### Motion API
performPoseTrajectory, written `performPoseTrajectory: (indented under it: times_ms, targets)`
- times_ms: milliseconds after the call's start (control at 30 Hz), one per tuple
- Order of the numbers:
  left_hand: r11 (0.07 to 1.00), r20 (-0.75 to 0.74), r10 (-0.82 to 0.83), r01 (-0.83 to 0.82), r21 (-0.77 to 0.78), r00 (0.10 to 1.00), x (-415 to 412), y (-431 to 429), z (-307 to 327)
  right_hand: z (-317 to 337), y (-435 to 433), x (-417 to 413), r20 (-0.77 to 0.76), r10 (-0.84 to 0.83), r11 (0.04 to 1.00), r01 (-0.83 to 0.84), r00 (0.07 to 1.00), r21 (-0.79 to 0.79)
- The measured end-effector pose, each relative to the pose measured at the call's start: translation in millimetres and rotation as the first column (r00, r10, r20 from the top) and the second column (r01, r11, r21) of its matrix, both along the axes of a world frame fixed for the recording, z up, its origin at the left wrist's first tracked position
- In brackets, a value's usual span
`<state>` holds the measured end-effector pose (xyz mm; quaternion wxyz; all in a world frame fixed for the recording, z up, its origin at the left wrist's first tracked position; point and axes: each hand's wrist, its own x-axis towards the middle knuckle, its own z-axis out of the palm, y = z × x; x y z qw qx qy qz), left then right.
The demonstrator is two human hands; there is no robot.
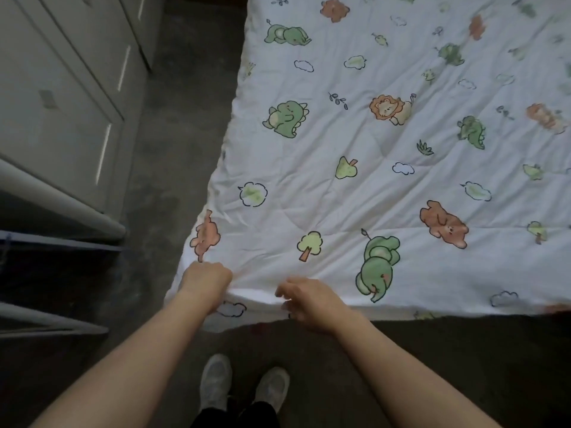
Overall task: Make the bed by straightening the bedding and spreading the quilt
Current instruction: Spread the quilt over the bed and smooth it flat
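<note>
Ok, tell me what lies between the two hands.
Head view: only the bunched edge of the quilt spans between left hand and right hand.

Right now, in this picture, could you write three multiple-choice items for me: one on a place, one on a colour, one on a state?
1. Where on the quilt are the left hand and the right hand?
A) at its near edge
B) at its middle
C) at its far edge

2. What colour is the quilt's background?
A) red
B) white
C) black

3. What is the left hand doing?
A) lying flat and open
B) hanging free
C) gripping the quilt

Answers:
1 A: both hands sit at the edge nearest the person, by the left corner.
2 B: the cloth between the animal prints is white.
3 C: its fingers are curled into the bunched cloth.
</note>
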<state>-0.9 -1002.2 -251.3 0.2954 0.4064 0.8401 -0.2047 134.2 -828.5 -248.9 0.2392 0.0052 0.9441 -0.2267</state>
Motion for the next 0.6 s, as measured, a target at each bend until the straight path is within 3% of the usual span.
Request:
performPoseTrajectory:
  times_ms: [167,267,333,433,500,600]
  targets:
    - [0.95,0.053,0.227,-0.233,0.21,0.973,2.2,-6.3,-6.8,-8.2,12.5,1.7,0.003,-0.045,0.999,0.045,0.999,0.027]
    - [0.831,0.125,0.316,-0.338,0.442,0.941,1.6,7.2,-9.6,-3.6,17.6,-5.4,-0.157,-0.093,0.992,0.105,0.983,0.067]
    - [0.815,0.227,0.311,-0.382,0.435,0.923,5.8,19.8,-9.0,-4.9,21.4,-10.9,-0.241,-0.153,0.979,0.181,0.958,0.096]
    - [0.909,0.323,0.256,-0.341,0.241,0.911,1.8,35.3,-11.5,-6.0,34.9,-27.0,-0.116,-0.15,0.974,0.167,0.982,0.153]
    - [0.915,0.31,0.261,-0.337,0.223,0.914,-5.4,44.5,-7.5,1.6,41.5,-39.6,0.039,-0.099,0.978,0.091,0.994,0.186]
    - [0.89,0.216,0.288,-0.344,0.3,0.933,-16.7,58.2,13.9,18.4,45.8,-59.9,0.057,-0.22,0.962,0.207,0.974,0.178]
